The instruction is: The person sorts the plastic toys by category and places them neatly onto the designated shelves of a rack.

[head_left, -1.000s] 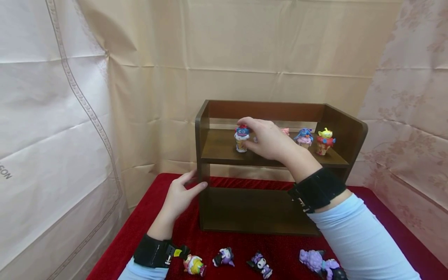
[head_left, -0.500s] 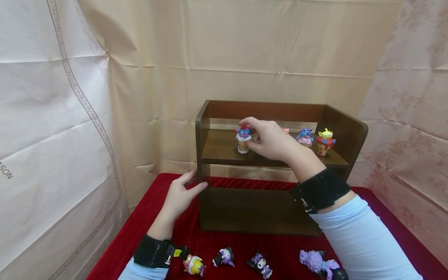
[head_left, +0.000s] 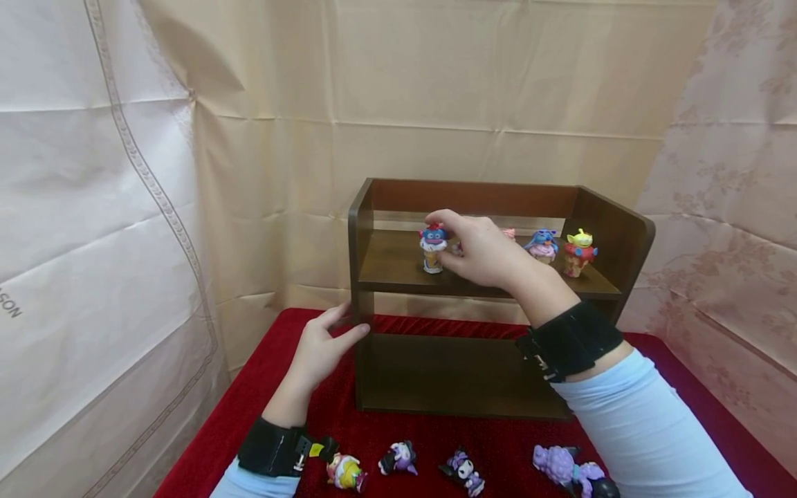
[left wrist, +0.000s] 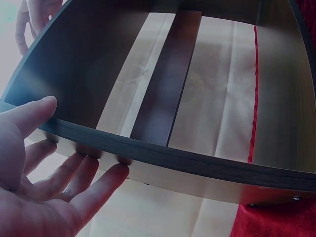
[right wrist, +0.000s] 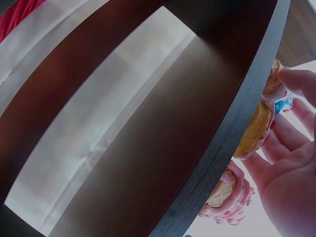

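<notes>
My right hand pinches a blue-headed ice-cream-cone figurine, which stands upright toward the left end of the upper shelf. In the right wrist view the fingers and thumb close around this figurine, partly hidden by the hand and the shelf edge. My left hand holds the left side panel of the brown wooden shelf. Its thumb lies over the front edge, and the fingers press the outer face. More cone figurines stand to the right: a blue one and a yellow-headed one.
Partly behind the right hand stands a pink figurine. On the red cloth in front lie several figures, among them a yellow one, two black-and-purple ones and a larger purple one. Hanging cloths surround the table.
The right hand and the blue-headed figurine have shifted slightly right and toward the front edge, mostly in the first half second. The left hand stays put on the side panel.
</notes>
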### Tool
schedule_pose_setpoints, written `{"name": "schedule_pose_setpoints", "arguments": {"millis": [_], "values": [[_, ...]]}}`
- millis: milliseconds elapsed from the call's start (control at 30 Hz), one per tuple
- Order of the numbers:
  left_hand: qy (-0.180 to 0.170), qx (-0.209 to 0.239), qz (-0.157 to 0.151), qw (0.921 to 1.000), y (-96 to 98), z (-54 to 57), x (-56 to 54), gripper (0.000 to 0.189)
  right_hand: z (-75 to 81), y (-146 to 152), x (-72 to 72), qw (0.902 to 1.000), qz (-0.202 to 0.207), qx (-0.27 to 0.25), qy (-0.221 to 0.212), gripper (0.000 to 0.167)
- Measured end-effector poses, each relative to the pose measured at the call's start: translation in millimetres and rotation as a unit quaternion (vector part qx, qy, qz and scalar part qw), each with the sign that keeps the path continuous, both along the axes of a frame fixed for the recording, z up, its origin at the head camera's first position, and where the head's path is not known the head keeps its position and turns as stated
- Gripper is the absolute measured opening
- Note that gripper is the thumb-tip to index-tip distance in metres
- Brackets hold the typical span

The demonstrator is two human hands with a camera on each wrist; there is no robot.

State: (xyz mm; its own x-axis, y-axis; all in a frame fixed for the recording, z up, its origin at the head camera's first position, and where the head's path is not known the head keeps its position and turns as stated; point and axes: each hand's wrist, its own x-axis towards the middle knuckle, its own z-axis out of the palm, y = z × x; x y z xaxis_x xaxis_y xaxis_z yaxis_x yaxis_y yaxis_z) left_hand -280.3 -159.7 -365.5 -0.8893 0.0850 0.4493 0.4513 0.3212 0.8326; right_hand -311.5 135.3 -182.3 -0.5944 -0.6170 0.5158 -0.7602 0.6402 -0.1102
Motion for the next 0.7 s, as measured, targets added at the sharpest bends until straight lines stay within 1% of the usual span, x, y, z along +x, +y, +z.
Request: {"name": "schedule_pose_setpoints", "arguments": {"millis": [167, 433, 567, 700], "values": [[0.001, -0.001, 0.001, 1.0000, 0.1, 0.4, 0.5, 0.057, 0.0, 0.7, 0.9, 0.9999, 0.002, -0.005, 0.009, 0.058], [-0.001, 0.000, 0.003, 1.0000, 0.3, 0.2, -0.4, 0.057, -1.6, 0.8, 3.6, 0.9990, 0.021, -0.021, 0.034, 0.059], [0.000, 0.000, 0.001, 1.0000, 0.3, 0.3, -0.5, 0.056, -3.3, 1.9, 6.2, 0.9975, 0.036, -0.037, 0.048, 0.061], [-0.001, 0.000, -0.003, 1.0000, -0.5, 0.1, -0.5, 0.057, -5.1, 3.5, 10.3, 0.9950, 0.051, -0.065, 0.057, 0.061]]}}
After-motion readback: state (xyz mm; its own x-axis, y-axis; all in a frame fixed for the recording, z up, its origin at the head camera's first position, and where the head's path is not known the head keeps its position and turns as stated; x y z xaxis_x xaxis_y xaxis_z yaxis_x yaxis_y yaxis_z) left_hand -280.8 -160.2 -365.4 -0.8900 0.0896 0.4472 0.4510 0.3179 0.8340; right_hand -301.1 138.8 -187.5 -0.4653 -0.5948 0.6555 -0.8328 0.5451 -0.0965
